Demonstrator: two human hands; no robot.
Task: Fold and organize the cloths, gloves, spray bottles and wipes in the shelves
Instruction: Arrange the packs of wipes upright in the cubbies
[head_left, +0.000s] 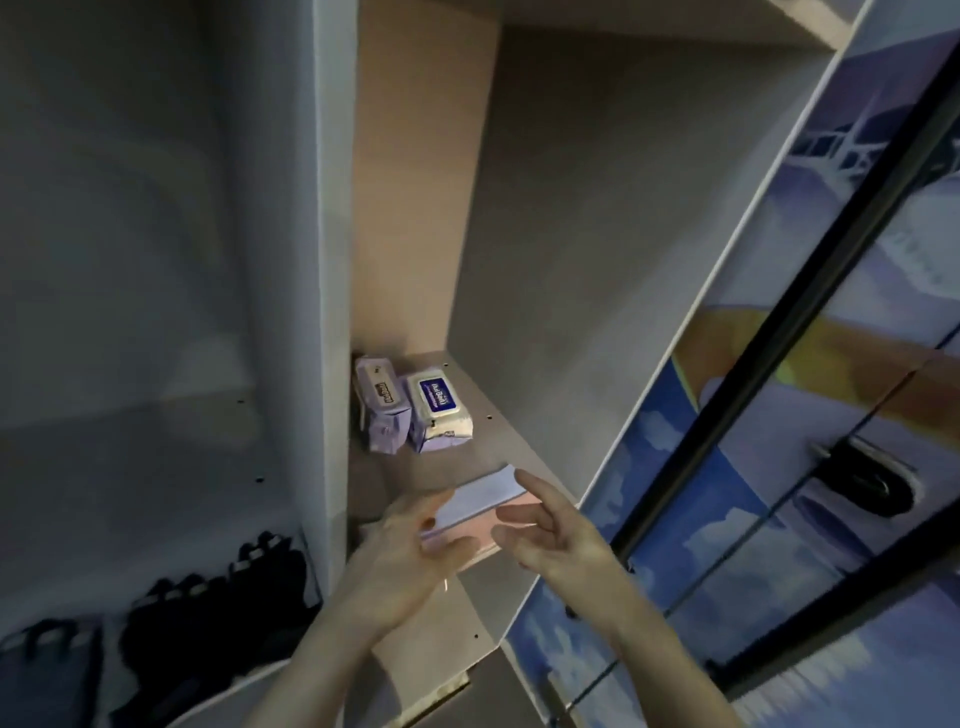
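Two purple packs of wipes lie side by side at the back left of the right shelf (498, 441): one pack (381, 402) against the side wall, the other (439, 410) with a white lid and blue label. My left hand (410, 556) and my right hand (550, 535) hover in front of the shelf's front edge, fingers spread, holding nothing. Black gloves (218, 618) lie in a row on the lower left shelf, below and left of my left hand.
A vertical divider panel (332, 312) separates the left compartment from the right one. A sliding wardrobe door (779, 415) with a blue and orange printed picture and a dark recessed handle (872, 483) stands close on the right.
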